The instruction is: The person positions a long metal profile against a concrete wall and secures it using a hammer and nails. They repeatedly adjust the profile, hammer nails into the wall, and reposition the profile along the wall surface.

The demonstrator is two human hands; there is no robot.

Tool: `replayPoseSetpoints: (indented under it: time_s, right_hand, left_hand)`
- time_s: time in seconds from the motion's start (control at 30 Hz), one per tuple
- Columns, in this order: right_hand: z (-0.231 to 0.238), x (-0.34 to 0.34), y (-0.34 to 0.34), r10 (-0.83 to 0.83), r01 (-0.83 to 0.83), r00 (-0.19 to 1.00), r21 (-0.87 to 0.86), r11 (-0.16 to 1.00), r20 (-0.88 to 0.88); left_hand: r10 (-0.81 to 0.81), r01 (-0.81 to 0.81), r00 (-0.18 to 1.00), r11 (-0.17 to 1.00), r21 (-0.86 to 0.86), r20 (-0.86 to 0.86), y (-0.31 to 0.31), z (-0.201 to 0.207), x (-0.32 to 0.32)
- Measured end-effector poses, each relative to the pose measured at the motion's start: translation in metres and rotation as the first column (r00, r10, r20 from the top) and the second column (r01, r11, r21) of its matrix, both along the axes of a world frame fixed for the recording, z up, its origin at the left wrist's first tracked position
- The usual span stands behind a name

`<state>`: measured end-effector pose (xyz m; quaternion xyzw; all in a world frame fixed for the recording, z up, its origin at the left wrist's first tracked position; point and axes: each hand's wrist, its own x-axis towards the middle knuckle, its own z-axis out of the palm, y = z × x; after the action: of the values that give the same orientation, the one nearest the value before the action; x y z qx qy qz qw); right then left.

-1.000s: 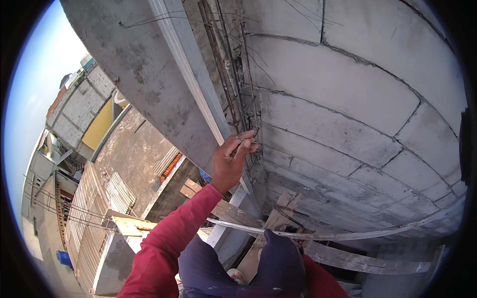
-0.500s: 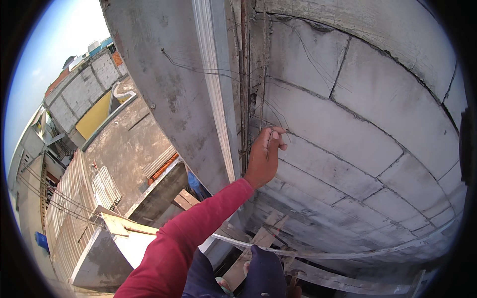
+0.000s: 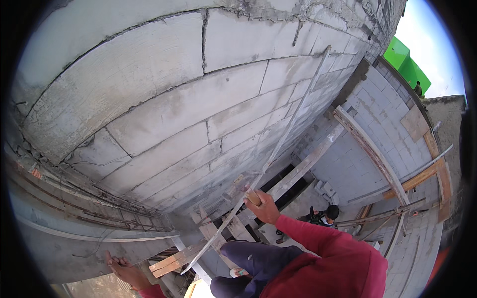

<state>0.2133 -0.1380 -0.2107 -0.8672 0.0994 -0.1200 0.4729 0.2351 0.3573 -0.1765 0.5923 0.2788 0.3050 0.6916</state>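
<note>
Two hands at work: the right hand (image 3: pixel 263 206) is closed around a wooden-handled trowel (image 3: pixel 247 186) against the block wall (image 3: pixel 164 114); the left hand (image 3: pixel 124 268), at seven o'clock, lies spread on the concrete ledge (image 3: pixel 74 248). Pointing joints, I judge; next needs steady footing.

Two hands (image 3: pixel 266 208) (image 3: pixel 124 268), one trowel (image 3: pixel 246 186), one person below (image 3: pixel 323 216).

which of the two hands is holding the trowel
The right hand grips the trowel's wooden handle; the left hand, low at the left, only rests against the concrete ledge.
</note>
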Motion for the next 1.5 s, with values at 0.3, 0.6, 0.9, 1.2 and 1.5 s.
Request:
replayPoseSetpoints:
  time_s: [0.3, 0.6, 0.9, 1.2, 1.5]
  right_hand:
    - [0.187, 0.206, 0.262, 0.301, -0.426, 0.893, 0.419, 0.802, 0.333]
    - [0.184, 0.256, 0.363, 0.439, -0.598, 0.696, 0.119, 0.793, 0.569]
    - [0.157, 0.275, 0.372, 0.586, -0.635, 0.738, 0.05, 0.771, 0.335]
    - [0.157, 0.314, 0.33, 0.682, -0.627, 0.594, -0.286, 0.725, 0.426]
    - [0.227, 0.26, 0.274, 0.583, -0.576, 0.813, 0.139, 0.806, -0.011]
  left_hand:
    - [-0.167, 0.163, 0.985, 0.981, 0.106, 0.035, 0.066, 0.017, 0.083]
    - [-0.178, 0.2, 0.977, 0.958, -0.204, 0.121, 0.084, 0.067, 0.096]
    - [0.015, 0.032, 0.989, 0.951, -0.307, 0.148, 0.055, 0.064, 0.068]
    - [-0.052, 0.058, 0.998, 0.922, -0.383, 0.027, -0.13, 0.036, -0.029]
    - [0.07, -0.116, 0.987, 0.933, 0.341, 0.145, -0.091, 0.099, 0.158]
